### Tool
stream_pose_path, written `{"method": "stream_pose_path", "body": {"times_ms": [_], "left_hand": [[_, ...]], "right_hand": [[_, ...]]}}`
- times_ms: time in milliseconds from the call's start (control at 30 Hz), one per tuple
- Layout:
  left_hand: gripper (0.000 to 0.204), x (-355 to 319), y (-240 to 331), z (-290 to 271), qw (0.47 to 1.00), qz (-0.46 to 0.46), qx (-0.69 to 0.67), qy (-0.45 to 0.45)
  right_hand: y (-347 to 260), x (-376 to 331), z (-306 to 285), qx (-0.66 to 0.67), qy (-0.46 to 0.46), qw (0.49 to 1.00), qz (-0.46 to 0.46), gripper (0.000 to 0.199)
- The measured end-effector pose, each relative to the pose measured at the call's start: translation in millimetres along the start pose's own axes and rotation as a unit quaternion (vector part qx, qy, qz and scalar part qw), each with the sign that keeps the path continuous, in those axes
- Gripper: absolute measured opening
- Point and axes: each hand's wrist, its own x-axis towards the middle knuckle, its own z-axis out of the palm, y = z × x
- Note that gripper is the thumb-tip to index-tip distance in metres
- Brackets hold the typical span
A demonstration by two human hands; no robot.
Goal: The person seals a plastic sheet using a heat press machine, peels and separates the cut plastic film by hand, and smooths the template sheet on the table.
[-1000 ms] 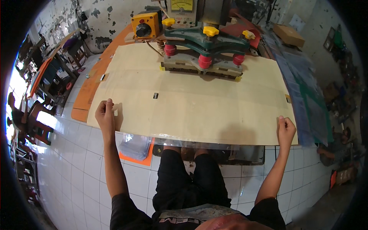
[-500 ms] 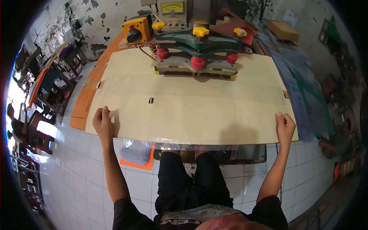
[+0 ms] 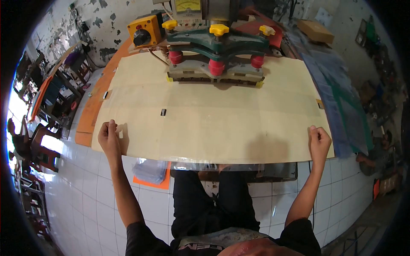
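My left hand (image 3: 109, 137) is closed in a fist-like pinch over the left front part of a large cream board (image 3: 239, 128). Over the right front corner, my right hand (image 3: 320, 141) is closed in much the same way. Whatever the fingers hold is too hard to make out. A strip of shiny clear plastic (image 3: 205, 167) shows along the board's front edge, between the hands. Beyond them, a green and grey press head (image 3: 215, 51) with yellow star knobs and red spacers stands over the board's far part. A small black piece (image 3: 163, 112) lies on the board.
A yellow control box (image 3: 144, 32) with a black knob stands at the far left of the press, near a dial meter (image 3: 188, 6). Clear and green plastic sheets (image 3: 337, 94) drape along the right. Folded clear plastic (image 3: 149, 170) lies on something orange below the board's front edge.
My left hand has shifted slightly left and down in the picture; the right hand stays almost still. The board and press appear slightly shifted left with the view. Both hands remain closed.
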Motion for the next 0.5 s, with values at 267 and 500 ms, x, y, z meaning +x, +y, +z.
{"method": "stream_pose_path", "body": {"times_ms": [267, 500], "left_hand": [[0.034, 0, 5, 4, 1.0, -0.002, 0.011, -0.015], [0.022, 11, 49, 49, 0.959, 0.197, 0.164, -0.124]], "right_hand": [[0, -1, 2, -0.024, -0.008, 1.0, 0.005, 0.04], [-21, 17, -6, -0.103, -0.088, 0.991, 0.009, 0.029]]}}
